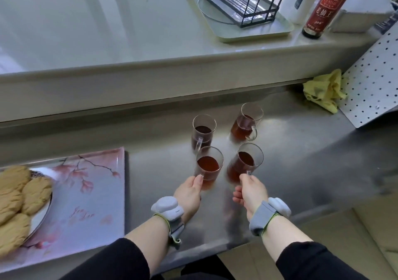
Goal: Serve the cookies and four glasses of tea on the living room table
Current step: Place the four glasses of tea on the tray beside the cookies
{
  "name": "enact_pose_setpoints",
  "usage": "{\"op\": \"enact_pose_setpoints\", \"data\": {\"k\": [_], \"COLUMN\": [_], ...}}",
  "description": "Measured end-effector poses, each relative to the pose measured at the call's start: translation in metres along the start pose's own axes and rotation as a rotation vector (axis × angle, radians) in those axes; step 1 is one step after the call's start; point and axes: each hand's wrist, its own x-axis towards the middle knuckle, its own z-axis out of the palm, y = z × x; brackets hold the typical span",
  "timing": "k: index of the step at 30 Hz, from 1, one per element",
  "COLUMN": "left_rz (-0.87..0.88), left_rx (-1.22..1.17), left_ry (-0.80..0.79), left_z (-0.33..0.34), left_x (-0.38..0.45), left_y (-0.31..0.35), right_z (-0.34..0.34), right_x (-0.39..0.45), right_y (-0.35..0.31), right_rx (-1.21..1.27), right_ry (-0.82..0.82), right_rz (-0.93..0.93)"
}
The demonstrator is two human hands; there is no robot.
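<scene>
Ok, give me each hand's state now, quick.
Left hand: closed, grip on the handle of the near-left tea glass.
Right hand: closed, grip on the handle of the near-right tea glass.

Reddish-brown tea [207,164]; tan cookies [15,200]; pink blossom-print tray [92,193]; yellow cloth [325,90]; black sleeves [112,262].

1. Four glasses of tea stand in a square on the steel counter [290,150], right of the floral tray [92,193].
2. The left hand [189,191] grips the handle of the near-left glass [209,165], nearest the tray.
3. The right hand [252,191] pinches the handle of the near-right glass [245,161].
4. The far-left glass [203,131] and far-right glass [247,121] stand untouched beyond them.
5. A plate [41,215] of cookies [19,198] rests on the tray's left part.
</scene>
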Motion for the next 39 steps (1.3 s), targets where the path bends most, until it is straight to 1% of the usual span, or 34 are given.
{"op": "enact_pose_setpoints", "data": {"k": [6, 11, 16, 19, 22, 25, 27, 31, 34, 36, 39], "left_rz": [0.001, 0.007, -0.034, -0.046, -0.062, -0.093, -0.106, -0.082, -0.077, -0.113, -0.232], "left_rx": [-0.081, -0.166, -0.251, -0.274, -0.278, -0.290, -0.290, -0.330, -0.298, -0.274, -0.285], "left_ry": [0.088, 0.197, 0.272, 0.326, 0.351, 0.345, 0.384, 0.417, 0.431, 0.460, 0.524], "left_z": [-0.063, -0.131, -0.197, -0.234, -0.260, -0.278, -0.284, -0.286, -0.287, -0.285, -0.280], "left_x": [-0.024, -0.033, -0.025, -0.016, -0.005, 0.003, 0.008, 0.015, 0.019, 0.019, 0.014], "left_y": [-0.026, -0.051, -0.073, -0.086, -0.097, -0.107, -0.113, -0.121, -0.121, -0.120, -0.120], "right_z": [0.047, 0.117, 0.188, 0.231, 0.263, 0.285, 0.297, 0.312, 0.316, 0.316, 0.311], "right_x": [-0.049, -0.093, -0.126, -0.141, -0.146, -0.148, -0.147, -0.144, -0.141, -0.138, -0.137], "right_y": [0.013, 0.014, 0.013, 0.019, 0.028, 0.037, 0.042, 0.048, 0.049, 0.047, 0.045], "right_rx": [-0.165, -0.211, -0.234, -0.238, -0.225, -0.235, -0.247, -0.247, -0.231, -0.207, -0.193], "right_ry": [-0.114, -0.264, -0.399, -0.440, -0.441, -0.426, -0.417, -0.398, -0.385, -0.408, -0.461], "right_rz": [-0.074, -0.101, -0.106, -0.090, -0.057, -0.039, -0.036, -0.042, -0.051, -0.038, -0.016]}}
